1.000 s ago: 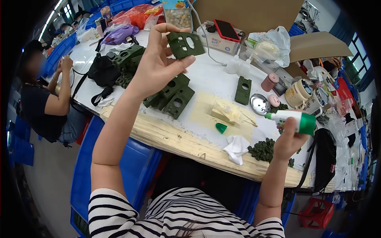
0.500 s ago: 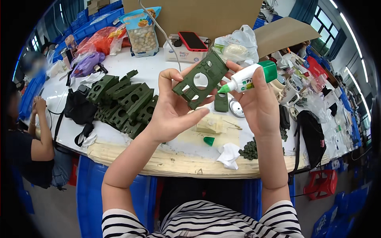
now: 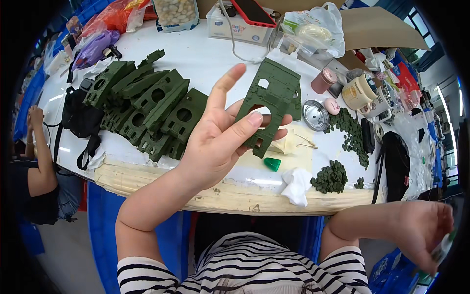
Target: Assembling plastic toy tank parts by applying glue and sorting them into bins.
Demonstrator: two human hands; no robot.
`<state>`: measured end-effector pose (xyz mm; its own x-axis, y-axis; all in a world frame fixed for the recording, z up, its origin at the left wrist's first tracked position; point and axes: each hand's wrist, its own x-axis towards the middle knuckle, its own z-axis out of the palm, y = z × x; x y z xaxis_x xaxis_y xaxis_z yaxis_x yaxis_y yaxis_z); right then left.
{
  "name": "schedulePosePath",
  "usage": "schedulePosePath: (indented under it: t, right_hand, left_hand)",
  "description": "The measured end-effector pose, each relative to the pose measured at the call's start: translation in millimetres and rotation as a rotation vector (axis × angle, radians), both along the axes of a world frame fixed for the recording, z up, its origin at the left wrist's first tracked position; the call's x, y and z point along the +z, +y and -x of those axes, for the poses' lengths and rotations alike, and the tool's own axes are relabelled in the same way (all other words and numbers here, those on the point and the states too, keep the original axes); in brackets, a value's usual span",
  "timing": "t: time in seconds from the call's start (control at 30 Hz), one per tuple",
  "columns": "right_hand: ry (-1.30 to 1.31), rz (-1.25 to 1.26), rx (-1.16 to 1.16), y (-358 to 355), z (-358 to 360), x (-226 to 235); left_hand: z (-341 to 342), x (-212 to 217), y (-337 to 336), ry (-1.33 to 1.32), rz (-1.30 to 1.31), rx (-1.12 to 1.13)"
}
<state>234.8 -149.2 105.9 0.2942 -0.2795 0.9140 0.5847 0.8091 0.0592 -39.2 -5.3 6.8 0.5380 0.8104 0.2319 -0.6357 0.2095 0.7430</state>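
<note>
My left hand [image 3: 215, 134] is closed on a dark green plastic model hull plate [image 3: 274, 85], its thumb at the edge of the large round hole and its index finger stretched upward. The plate is tilted above the table. Far to the lower right, past the table edge, my right hand [image 3: 423, 230] is wrapped around a glue bottle [image 3: 444, 246], white with green, partly hidden by the fingers and the dark rim. Under the held plate lies a green bottle cap [image 3: 272, 164]. Another green part [image 3: 296, 105] shows partly behind the plate.
Several green hull parts [image 3: 159, 95] are stacked at left beside a black bag [image 3: 78, 110]. Small green pieces [image 3: 330, 177] lie in piles at right, near a crumpled tissue [image 3: 296, 186] and a round metal lid [image 3: 316, 115]. Mugs [image 3: 359, 93] stand farther back. A person [image 3: 41, 176] sits at left.
My right hand has swung from the hull plate down to the far right, carrying the glue bottle. The left hand still holds the plate, and the view has tipped downward.
</note>
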Motion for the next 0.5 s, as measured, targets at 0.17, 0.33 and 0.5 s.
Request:
schedulePosePath:
  t: [0.17,0.33,0.5]
  right_hand:
    - [-0.325,0.737,-0.456,70,59,-38]
    - [-0.002,0.168,-0.031,45,56,-20]
    - [-0.039,0.848,0.553,98,59,-80]
  left_hand:
    - [-5,-2,4,0.058,-0.025,-0.038]
    - [-5,-2,-2,0.136,-0.047,-0.062]
    - [-5,-5,-6,0.273,-0.120,-0.069]
